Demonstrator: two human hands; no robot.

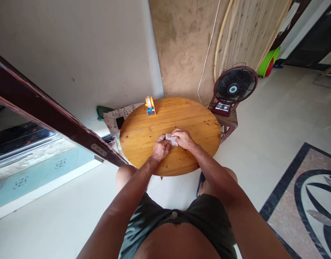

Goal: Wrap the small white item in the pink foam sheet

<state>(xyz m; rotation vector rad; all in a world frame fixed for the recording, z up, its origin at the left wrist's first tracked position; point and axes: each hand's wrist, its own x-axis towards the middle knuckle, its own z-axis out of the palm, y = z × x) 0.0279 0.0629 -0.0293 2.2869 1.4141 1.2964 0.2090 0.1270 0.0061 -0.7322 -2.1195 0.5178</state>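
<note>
My left hand point(160, 148) and right hand point(184, 139) meet over the middle of the round varnished wooden table point(192, 118), fingers of both pinched together on a small white flat piece point(171, 139) held between them. A small orange-and-blue plastic gadget point(150, 106) stands at the table's eleven o'clock edge. A dark red electric fan point(235, 85) sits beyond two o'clock.

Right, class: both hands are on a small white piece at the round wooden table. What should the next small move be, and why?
Probably lower the white piece onto the table and steady it with the left hand, freeing the right hand to work its edge. Both hands pinch it from opposite sides close to the wood, with bare tabletop beneath.
</note>
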